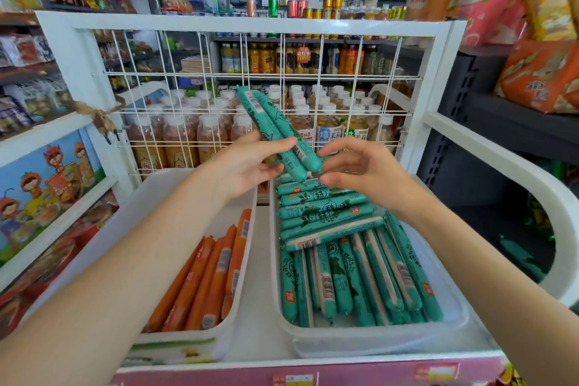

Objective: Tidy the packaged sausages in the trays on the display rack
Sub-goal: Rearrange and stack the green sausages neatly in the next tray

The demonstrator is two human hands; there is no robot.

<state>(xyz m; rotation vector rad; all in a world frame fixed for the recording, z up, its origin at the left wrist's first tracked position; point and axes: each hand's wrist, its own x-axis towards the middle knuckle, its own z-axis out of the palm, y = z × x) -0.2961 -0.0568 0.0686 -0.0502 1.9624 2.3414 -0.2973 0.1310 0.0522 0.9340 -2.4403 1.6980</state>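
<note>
Teal sausages fill the right tray, and its near half looks done: those sticks lie side by side, running front to back, tight against the near wall. Behind them a crosswise pile lies stacked and a little skewed, so the far half of this tray is, I judge, the work left. In the left tray, orange sausages lean in a loose fan along the right wall, with bare floor to their left; they likely want straightening too. Between the trays runs a narrow strip of bare shelf. Above the crosswise pile, the left hand grips two teal sticks near their lower ends, thumb over the top, their far ends tilted up towards the wire grid. The right hand is loosely curled, fingertips at the lower tips of the pair, seeming to square them up; whether it pinches them I cannot tell. Room to move is fair above the trays, but the grid stands close behind the raised ends, and the rack's white frame and curved rail hem the right side.
</note>
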